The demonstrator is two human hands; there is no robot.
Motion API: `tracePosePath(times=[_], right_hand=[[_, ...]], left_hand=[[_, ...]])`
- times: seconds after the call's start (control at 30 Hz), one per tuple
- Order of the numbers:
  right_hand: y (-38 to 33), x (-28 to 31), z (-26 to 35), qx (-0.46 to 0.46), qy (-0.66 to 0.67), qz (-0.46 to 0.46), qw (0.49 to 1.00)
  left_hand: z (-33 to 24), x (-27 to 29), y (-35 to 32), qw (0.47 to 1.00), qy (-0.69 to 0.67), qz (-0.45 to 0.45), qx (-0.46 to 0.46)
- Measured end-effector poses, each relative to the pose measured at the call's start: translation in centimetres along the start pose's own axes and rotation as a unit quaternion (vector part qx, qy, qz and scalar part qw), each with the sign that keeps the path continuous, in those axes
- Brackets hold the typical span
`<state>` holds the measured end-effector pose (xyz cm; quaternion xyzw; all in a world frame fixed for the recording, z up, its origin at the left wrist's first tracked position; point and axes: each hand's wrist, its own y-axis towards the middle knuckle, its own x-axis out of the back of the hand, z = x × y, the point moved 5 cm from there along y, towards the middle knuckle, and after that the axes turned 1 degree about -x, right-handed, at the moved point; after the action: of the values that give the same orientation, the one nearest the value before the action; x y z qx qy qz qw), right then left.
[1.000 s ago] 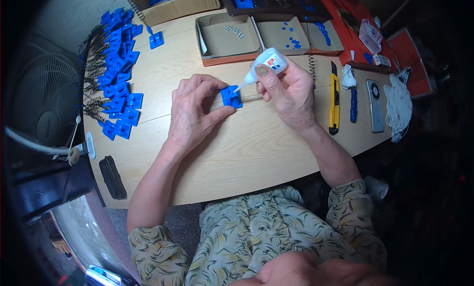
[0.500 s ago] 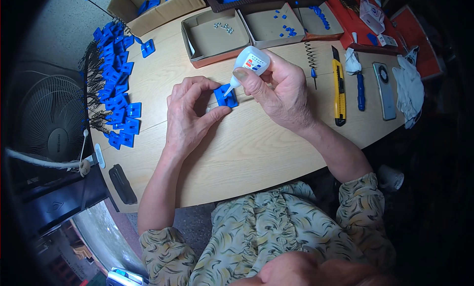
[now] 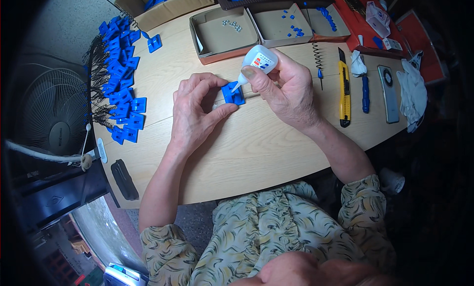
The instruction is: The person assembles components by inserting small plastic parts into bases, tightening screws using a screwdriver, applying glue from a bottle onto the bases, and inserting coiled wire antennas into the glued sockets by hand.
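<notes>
Head view: nearest is the person's patterned shirt, with both forearms reaching away over a pale wood table (image 3: 256,152). The left hand (image 3: 195,113) rests on the table near its middle, thumb and fingers closed on a small blue part (image 3: 232,94), pinning it against the wood. The right hand (image 3: 284,86) is just right of it, fingers clamped round a white glue bottle (image 3: 257,61). The bottle's long axis is tilted: its base points up and far-right, its thin nozzle points down and left, the tip touching or all but touching the part's top; which, I cannot tell.

Right of the hands lie a yellow knife (image 3: 343,88), a blue pen (image 3: 365,93), a phone (image 3: 388,93) and a white cloth (image 3: 412,93), all lengthwise near to far. A black spring (image 3: 317,59) lies just beyond the right hand. At the near left edge lies a black bar (image 3: 123,180). Along the left edge a pile of blue parts (image 3: 121,83) runs far, with one loose part (image 3: 154,43) apart from it. Farther still stand open trays (image 3: 222,34) holding small screws and blue bits. A fan (image 3: 52,118) stands off the table on the left.
</notes>
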<state>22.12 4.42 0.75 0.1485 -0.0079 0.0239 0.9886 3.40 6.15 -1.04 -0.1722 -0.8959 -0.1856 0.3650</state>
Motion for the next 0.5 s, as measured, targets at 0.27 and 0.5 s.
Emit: tracePosePath(times=[0.27,0.5], right_hand=[[-0.02,0.19,-0.08,-0.02,-0.005,0.011,1.0],[-0.04,0.1,-0.23,-0.014,0.011,0.013,1.0]], left_hand=[[0.05,0.04,0.04,1.0,-0.005,-0.006,-0.013],[0.16,0.0,0.02,1.0,-0.008,-0.008,-0.014]])
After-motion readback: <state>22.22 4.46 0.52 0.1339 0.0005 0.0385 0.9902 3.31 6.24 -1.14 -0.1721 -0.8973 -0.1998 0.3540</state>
